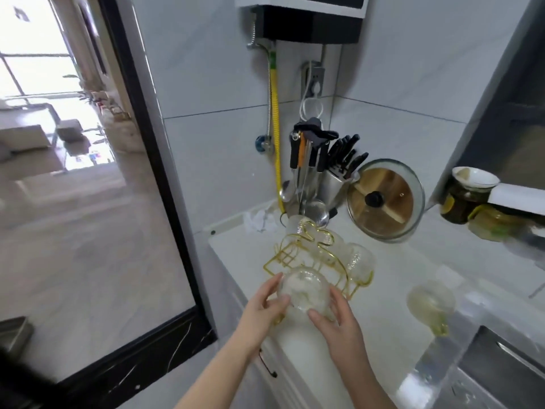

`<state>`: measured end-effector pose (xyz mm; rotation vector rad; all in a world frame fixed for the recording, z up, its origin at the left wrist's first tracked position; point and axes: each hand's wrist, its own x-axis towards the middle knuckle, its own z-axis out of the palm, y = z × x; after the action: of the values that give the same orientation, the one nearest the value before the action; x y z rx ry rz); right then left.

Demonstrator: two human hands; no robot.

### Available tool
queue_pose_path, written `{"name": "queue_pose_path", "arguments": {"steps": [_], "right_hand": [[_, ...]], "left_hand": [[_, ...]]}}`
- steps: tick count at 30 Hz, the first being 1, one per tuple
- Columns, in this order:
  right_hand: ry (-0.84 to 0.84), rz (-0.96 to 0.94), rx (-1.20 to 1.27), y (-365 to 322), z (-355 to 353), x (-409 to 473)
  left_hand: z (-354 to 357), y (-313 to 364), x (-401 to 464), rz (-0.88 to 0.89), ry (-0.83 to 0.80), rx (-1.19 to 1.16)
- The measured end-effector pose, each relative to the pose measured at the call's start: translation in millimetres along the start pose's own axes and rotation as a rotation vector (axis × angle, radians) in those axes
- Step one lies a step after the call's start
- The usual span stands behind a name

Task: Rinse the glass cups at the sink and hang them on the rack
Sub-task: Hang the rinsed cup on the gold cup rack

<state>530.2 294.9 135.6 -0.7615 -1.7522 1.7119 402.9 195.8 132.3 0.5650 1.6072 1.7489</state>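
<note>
A clear textured glass cup (pixel 303 289) is held bottom-up between both hands at the near end of the gold wire rack (pixel 287 255). My left hand (pixel 265 305) grips its left side with thumb and fingers. My right hand (pixel 336 320) grips its right and lower side. Other glass cups (pixel 358 259) hang on the rack's far side. One more glass cup (pixel 429 302) with a yellow handle stands on the white counter (pixel 383 305) to the right.
The steel sink (pixel 501 361) lies at the lower right. A knife block (pixel 339 175), hanging utensils (pixel 306 160) and a glass pot lid (pixel 385 199) stand at the back. Jars (pixel 460 202) sit at the right. A crumpled cloth (pixel 259 221) lies behind the rack.
</note>
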Motion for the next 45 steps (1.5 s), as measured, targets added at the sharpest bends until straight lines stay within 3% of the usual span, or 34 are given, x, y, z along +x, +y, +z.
{"name": "queue_pose_path", "arguments": {"steps": [7,16,25,32,45], "right_hand": [[-0.096,0.07,0.114,14,55,62],[0.054,0.285,0.374,28,98,116],[0.335,0.47,0.447,46,138,160],[0.563,0.491,0.4,57,154,177],[0.612,0.511,0.343,77,165,168]], "left_hand": [[-41,16,52,-0.04,0.142,0.007],[-67,20,127,-0.126,0.175,0.092],[-103,7,202,-0.254,-0.019,0.219],[-116,-7,239,-0.37,-0.181,0.209],[-134,-18,257,-0.358,-0.373,0.31]]}}
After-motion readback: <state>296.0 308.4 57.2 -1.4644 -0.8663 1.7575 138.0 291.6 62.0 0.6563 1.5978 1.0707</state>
